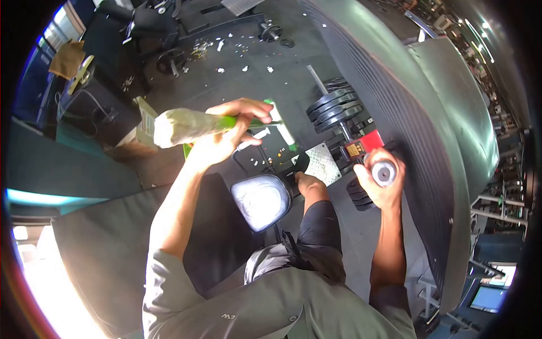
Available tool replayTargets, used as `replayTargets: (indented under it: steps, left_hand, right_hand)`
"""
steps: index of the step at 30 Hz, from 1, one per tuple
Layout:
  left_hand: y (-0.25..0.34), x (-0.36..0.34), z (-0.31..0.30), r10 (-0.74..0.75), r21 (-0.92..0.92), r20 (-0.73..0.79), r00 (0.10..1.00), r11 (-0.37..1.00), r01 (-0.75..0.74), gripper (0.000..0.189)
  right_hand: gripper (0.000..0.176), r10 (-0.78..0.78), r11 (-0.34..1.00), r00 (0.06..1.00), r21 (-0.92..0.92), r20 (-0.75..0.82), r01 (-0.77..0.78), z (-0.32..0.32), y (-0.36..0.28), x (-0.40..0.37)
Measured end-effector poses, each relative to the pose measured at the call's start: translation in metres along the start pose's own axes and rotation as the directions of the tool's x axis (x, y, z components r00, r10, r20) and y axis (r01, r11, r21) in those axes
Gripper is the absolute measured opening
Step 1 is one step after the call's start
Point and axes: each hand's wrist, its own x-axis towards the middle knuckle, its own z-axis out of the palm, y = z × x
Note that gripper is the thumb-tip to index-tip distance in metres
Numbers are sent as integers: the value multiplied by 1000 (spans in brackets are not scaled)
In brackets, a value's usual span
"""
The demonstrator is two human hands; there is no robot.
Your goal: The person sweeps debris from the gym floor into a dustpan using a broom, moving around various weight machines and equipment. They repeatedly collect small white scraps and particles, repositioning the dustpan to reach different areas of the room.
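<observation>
My left hand (240,127) is closed around a green-handled tool. Its thick near end (183,128) is whitish and looks wrapped, and past my fingers shows a narrow white and green crosswise head (281,125), like a floor squeegee or broom. My right hand (384,183) wraps around an upright grey handle or bar with a round end (385,173); the rest of it is hidden below my fist. Just beyond that hand are a red part with a yellow label (367,145) and stacked black weight plates (334,109) on a metal post.
White and yellow scraps (212,48) lie scattered over the dark floor. A large ribbed, padded panel (395,79) rises close on my right. A small padded seat (261,203) and a metal footplate (323,164) are near my legs. A cardboard box (145,116) stands left.
</observation>
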Motion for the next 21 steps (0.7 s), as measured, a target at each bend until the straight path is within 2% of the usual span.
replayTargets:
  steps: [1,4,7,9,10,11,12,13,14,15,17,19,20,21]
  left_hand:
    - [-16,6,-6,44,8,11,999,999,-44,27]
    - [-61,25,-24,0,26,-64,998,1000,2,25]
    - [-115,34,-50,-95,167,-204,974,977,131,23]
    - [-153,29,-65,-201,140,-390,898,951,274,25]
    - [-185,21,-75,-239,184,-415,878,923,338,29]
    - [-234,7,-91,-220,357,-439,871,847,394,33]
    - [-241,-6,-86,-308,415,-472,826,749,516,38]
    - [-303,-31,-98,-18,635,-467,884,689,349,38]
    - [-345,-56,-103,-172,411,-563,809,791,454,35]
    - [-362,-67,-102,-449,-189,-666,596,874,447,30]
    - [-392,-88,-109,-497,-374,-666,556,868,327,44]
    - [-373,-82,-99,-568,-556,-715,408,816,161,49]
    - [-365,-75,-97,-589,-586,-747,308,802,115,46]
    - [-371,-73,-101,-603,-598,-734,313,792,123,45]
  right_hand:
    - [25,18,1000,1000,20,-10,-18,0,-2,0]
    - [24,8,1000,1000,-16,-14,-9,2,-2,1]
    - [23,-13,1000,1000,1,-9,13,2,1,2]
    - [22,-79,997,997,17,-5,80,2,7,3]
    - [22,-47,999,999,19,-10,47,2,6,2]
    - [22,-53,998,998,15,-15,54,2,6,2]
    - [21,-61,998,998,12,-18,61,2,7,2]
    - [21,-70,997,997,10,-23,70,3,7,2]
    - [22,-62,998,998,3,-29,62,3,8,1]
    - [22,-69,998,997,5,-38,69,4,9,2]
    - [23,-71,997,996,3,-46,71,4,9,2]
    - [25,-70,998,995,6,-70,70,7,9,2]
    - [25,-77,997,994,18,-78,79,8,9,2]
    - [25,-84,996,993,31,-85,87,9,10,3]
